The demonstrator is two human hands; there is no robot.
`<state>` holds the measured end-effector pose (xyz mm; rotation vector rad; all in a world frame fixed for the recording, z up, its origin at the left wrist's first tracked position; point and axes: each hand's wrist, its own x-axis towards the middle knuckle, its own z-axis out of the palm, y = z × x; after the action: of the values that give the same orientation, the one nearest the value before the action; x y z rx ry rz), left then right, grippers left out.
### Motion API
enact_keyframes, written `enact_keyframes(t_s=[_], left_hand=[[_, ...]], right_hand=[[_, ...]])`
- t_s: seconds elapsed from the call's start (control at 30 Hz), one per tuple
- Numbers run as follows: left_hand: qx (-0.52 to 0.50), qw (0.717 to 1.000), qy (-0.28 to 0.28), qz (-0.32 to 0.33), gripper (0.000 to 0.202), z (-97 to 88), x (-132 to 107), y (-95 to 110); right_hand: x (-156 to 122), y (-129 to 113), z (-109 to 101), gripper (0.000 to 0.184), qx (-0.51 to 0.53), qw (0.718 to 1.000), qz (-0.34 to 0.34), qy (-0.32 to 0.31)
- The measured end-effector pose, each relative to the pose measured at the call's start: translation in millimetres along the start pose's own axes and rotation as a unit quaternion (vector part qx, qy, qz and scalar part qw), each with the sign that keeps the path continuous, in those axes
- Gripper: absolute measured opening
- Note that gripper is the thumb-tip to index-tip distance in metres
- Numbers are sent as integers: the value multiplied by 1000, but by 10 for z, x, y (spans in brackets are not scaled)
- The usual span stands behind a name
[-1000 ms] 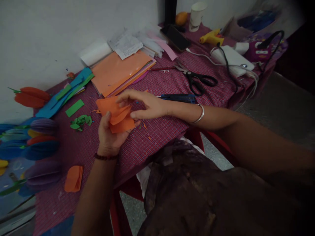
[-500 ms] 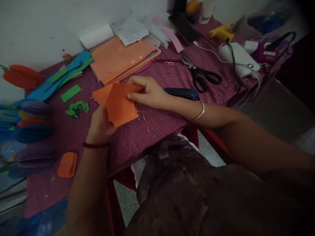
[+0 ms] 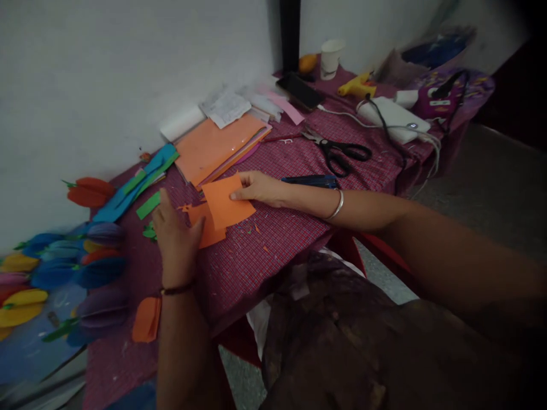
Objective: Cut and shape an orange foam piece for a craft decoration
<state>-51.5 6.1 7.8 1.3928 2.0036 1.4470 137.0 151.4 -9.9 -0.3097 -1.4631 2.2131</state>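
My right hand (image 3: 260,189) pinches the edge of a square of orange paper (image 3: 226,202) between thumb and fingers, just above the table. Below and to its left lies another piece of orange paper (image 3: 212,232), partly covered by the square. My left hand (image 3: 176,236) is raised beside that lower piece with thumb and fingers apart, holding nothing. Behind its fingers are a green paper strip (image 3: 149,205) and some crumpled green bits (image 3: 149,231), half hidden. A stack of orange cut-outs with rounded corners (image 3: 146,320) rests by my left wrist.
Black-handled scissors (image 3: 339,152) and a dark blue tool (image 3: 310,181) lie beyond my right forearm. Orange sheets (image 3: 220,142) are piled near the wall. A phone (image 3: 300,91), paper cup (image 3: 331,58), yellow glue gun (image 3: 358,85) and cables stand farther back. Folded paper ornaments (image 3: 100,267) crowd the left.
My left hand has let go of the orange paper and opened, moving away to the left. My right hand keeps hold of one square. The camera view has shifted.
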Motion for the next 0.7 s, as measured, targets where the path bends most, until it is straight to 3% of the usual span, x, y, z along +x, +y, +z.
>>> enact_keyframes(t_s=[0.1,0.17,0.23,0.33,0.47,0.6,0.7], left_hand=[[28,995,-33,86,88,75,-62,68],[-59,992,-96,63,68,168,-136,108],[-110,987,-114,35,46,267,-206,137],[-85,995,-46,22,16,385,-267,161],[-89,994,64,-4,29,475,-284,186],[-115,990,83,-26,29,515,-308,234],[-118,990,76,-28,26,528,-337,262]], right_hand=[[11,20,5,28,-4,1000,8,6],[6,21,21,25,-10,1000,10,11],[-13,2,45,25,-26,999,19,11],[-56,-70,86,27,-56,997,47,20],[-93,-176,98,33,-41,998,43,34],[-72,-158,81,33,-67,997,12,-37],[-32,-87,85,39,-79,995,-62,-9]])
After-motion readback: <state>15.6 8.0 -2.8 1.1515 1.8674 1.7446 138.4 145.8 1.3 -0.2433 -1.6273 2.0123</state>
